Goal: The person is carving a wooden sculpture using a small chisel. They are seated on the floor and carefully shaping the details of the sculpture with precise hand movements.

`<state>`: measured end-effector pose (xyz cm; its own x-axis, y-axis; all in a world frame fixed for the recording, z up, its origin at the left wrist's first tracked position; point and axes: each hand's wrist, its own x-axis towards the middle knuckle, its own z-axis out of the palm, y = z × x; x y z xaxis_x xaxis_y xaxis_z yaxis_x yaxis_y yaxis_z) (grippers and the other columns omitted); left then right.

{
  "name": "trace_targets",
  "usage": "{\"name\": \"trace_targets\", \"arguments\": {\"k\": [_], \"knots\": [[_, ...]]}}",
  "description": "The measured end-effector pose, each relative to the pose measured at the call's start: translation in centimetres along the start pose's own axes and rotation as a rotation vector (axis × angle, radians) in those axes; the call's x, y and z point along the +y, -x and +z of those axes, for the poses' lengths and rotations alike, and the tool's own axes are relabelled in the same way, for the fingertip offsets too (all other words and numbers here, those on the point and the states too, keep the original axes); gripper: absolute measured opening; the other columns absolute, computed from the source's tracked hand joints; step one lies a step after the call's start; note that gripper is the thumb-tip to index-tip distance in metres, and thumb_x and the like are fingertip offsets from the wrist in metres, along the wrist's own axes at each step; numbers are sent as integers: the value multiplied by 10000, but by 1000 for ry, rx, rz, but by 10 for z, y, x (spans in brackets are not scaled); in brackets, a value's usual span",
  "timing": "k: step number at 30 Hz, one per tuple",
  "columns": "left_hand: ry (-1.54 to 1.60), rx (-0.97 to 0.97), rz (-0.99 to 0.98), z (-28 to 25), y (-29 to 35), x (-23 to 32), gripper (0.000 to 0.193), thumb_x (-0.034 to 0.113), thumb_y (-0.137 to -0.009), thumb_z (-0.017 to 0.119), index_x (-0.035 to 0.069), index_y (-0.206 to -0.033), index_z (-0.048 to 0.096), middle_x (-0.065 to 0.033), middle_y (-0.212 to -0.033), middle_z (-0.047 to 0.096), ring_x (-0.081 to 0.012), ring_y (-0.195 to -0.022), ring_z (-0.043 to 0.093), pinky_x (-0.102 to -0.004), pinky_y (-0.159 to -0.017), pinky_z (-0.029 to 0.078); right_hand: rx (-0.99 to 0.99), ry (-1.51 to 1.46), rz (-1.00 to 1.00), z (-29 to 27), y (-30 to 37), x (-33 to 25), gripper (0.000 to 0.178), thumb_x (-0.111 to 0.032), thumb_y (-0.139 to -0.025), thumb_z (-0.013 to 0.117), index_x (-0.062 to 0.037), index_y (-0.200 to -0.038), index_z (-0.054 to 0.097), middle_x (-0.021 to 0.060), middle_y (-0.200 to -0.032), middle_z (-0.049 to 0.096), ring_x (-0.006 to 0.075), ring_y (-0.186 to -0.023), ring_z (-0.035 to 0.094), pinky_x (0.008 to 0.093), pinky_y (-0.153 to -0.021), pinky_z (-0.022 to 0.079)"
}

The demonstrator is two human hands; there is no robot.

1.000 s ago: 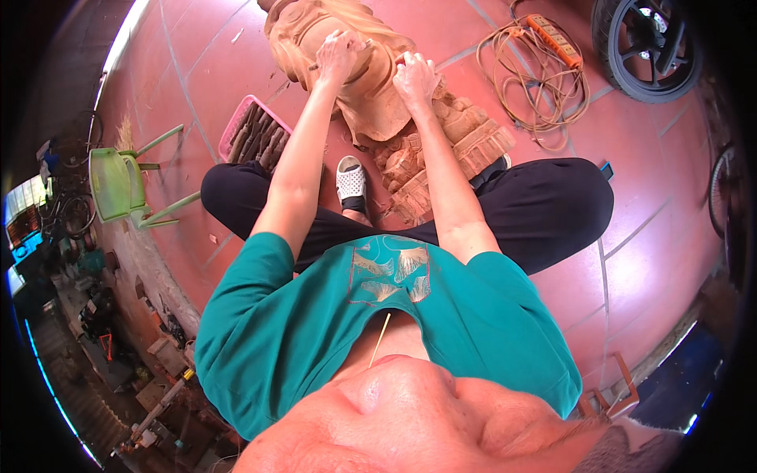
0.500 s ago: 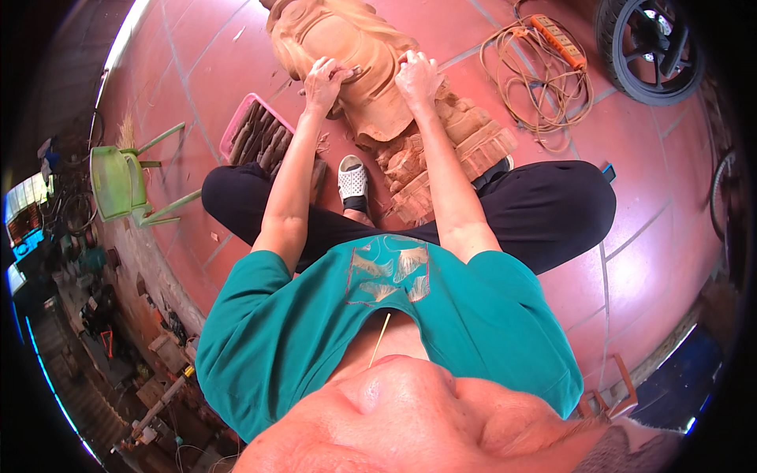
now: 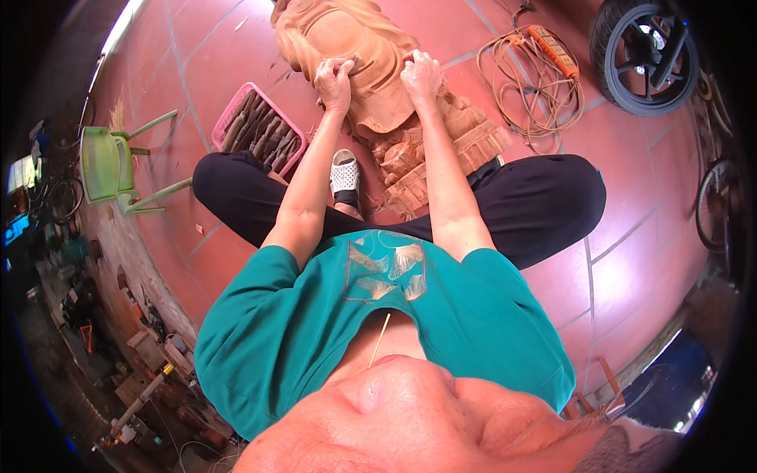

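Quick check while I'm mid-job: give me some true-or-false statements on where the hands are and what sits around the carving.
1. The left hand and right hand are both at the wooden carving. True.
2. The pink basket is right of the carving. False: it is to the left.
3. The orange power strip is right of the carving. True.
4. The plastic chair is blue. False: it is green.
5. The wheel is farther right than the power strip. True.
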<state>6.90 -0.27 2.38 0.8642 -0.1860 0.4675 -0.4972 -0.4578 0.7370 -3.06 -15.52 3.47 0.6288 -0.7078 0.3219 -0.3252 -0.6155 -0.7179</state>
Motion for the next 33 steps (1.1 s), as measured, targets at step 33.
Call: {"name": "trace_targets", "arguments": {"k": [33], "knots": [[-782,-389,261,-106,-91,-11,195,322,-838,689,128,-821,677,-108,-838,666,-311,-832,659,-445,-714,516,-117,54,45,-4,-5,-21,131,-122,-836,578,-90,-916,677,75,-1011,656,297,-997,576,454,-897,424]]}}
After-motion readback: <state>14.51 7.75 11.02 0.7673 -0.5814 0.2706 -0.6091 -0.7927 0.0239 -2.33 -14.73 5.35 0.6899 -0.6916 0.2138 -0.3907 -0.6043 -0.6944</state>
